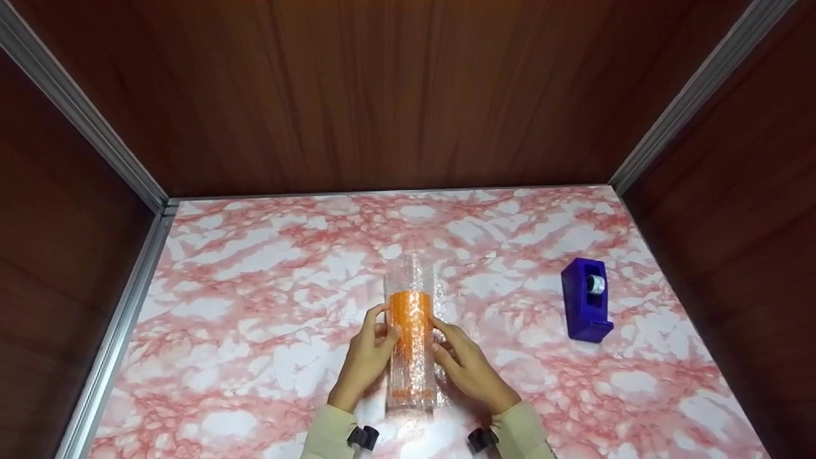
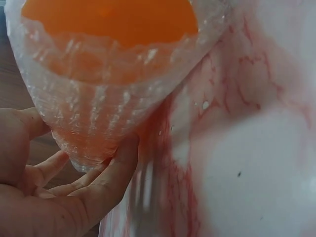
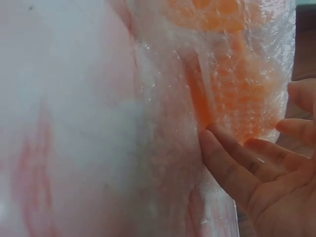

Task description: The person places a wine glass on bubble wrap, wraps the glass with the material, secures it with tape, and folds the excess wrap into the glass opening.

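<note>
Orange cylinder (image 1: 413, 335) in bubble wrap (image 1: 410, 273), lower centre of the frame. Sits between left hand (image 1: 368, 357) and right hand (image 1: 470, 364), gripped through the wrap from both sides, probably to keep it snug (tape dispenser (image 1: 581, 306) at right, perhaps for easy reach).

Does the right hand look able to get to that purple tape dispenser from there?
Probably yes: between the right hand and the purple tape dispenser only tabletop shows. The hand would likely have to leave the bubble-wrapped orange object first, since its fingers are on that now.
</note>
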Demonstrator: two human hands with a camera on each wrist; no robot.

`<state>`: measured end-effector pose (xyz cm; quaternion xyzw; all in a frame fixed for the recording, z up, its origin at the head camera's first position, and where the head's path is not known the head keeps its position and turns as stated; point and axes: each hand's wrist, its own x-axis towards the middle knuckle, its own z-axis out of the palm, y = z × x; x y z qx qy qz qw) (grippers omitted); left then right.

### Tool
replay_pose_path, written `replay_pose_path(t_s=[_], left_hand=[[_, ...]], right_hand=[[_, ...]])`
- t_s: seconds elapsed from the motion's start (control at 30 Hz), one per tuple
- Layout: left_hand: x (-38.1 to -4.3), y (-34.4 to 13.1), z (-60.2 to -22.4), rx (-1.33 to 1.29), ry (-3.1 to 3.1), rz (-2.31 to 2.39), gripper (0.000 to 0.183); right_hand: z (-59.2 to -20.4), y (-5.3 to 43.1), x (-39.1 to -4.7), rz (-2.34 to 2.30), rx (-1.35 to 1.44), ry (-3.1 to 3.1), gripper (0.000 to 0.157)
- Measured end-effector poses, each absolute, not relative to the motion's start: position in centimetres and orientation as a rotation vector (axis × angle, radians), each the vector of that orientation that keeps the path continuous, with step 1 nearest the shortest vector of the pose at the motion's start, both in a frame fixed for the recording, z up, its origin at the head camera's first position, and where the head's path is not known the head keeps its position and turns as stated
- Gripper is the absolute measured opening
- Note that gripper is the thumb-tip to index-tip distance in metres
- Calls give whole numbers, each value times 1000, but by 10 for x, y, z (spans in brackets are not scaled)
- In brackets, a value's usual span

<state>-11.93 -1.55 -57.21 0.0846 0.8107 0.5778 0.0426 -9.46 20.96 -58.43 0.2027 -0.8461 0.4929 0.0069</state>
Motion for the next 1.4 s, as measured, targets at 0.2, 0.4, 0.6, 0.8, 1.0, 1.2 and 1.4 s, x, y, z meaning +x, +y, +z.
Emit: replay_pose_path(t_s=[0.2,0.4,0.6,0.8,1.0,1.2,1.4], left_hand=[[-118,-15,-572,251,2468,1785,50],[-117,-19,-571,289,2464,1771,48],[-118,-19,-570,291,2450,1790,47],[-118,-17,-570,266,2476,1781,47],[-118,-17,-572,297,2464,1779,48],[-117,-19,-573,315,2465,1758,49],[-118,-20,-573,332,2473,1750,49]], right_hand=[[-582,209,-96,1492,647,-2626,51],[-582,209,-96,1508,643,-2644,51],[-584,208,-96,1495,637,-2621,50],[-583,206,-94,1451,605,-2596,47],[-581,206,-94,1463,570,-2619,49],[-584,209,-91,1476,623,-2655,55],[-583,207,-91,1429,642,-2622,48]])
